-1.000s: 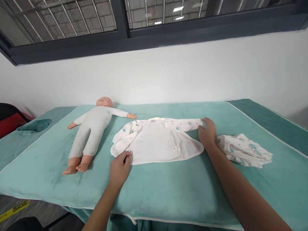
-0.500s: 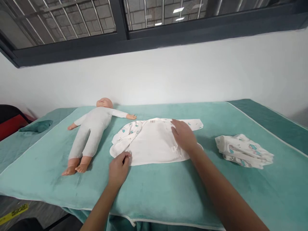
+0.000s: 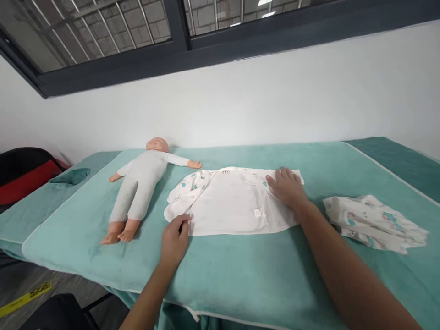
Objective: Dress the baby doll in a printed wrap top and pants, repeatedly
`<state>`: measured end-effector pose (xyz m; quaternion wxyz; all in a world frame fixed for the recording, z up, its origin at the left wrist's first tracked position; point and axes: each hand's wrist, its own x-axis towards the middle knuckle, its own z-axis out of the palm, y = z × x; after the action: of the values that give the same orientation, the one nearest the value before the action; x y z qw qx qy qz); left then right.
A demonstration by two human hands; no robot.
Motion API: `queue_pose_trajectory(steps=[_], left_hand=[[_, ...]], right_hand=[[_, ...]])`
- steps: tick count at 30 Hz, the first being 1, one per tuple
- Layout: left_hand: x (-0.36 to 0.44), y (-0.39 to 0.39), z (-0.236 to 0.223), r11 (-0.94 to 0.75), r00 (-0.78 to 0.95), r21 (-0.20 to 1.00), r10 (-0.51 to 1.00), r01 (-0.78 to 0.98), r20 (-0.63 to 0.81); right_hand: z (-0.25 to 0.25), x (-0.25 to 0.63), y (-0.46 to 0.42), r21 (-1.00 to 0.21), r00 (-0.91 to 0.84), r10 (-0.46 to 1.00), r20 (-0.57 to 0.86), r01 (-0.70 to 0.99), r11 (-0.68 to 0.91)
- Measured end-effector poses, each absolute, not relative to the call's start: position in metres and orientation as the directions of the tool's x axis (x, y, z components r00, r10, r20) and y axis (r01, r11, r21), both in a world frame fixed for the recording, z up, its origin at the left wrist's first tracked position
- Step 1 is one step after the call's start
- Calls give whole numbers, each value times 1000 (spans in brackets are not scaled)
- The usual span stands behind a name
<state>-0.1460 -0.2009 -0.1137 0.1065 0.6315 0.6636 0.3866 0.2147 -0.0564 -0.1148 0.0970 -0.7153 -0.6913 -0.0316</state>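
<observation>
A white baby shirt (image 3: 230,201) with teal prints lies spread flat, inside up, on the teal padded table (image 3: 240,275). My right hand (image 3: 287,188) rests open and flat on its right sleeve side. My left hand (image 3: 174,240) is closed in a pinch on the shirt's lower left hem. To the left of the shirt a baby doll (image 3: 140,183) in a grey suit lies on its back, arms out. A crumpled pair of printed baby trousers (image 3: 374,222) lies to the right of my right forearm.
A white wall with a dark-framed window runs behind the table. A red and black object (image 3: 24,176) and a folded teal cloth (image 3: 70,176) sit at the far left. Yellow tape (image 3: 24,298) marks the floor below the table's front left edge.
My right hand slid from the shirt's right sleeve end to its middle, then back to the right part of it. My left hand stayed pinched on the hem. The view shifted slightly.
</observation>
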Motion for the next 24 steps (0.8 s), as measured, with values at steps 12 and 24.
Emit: queue_pose_trajectory(steps=[12,24], left_hand=[[-197,-134,-78,315,-511,729,858,608,56],[-215,-91,-65,-58,-608,932,743,357,279]], right_hand=[[-112,217,-56,-86,222,965,141,974,-211],[-104,216,-58,-115,221,965,142,972,-206]])
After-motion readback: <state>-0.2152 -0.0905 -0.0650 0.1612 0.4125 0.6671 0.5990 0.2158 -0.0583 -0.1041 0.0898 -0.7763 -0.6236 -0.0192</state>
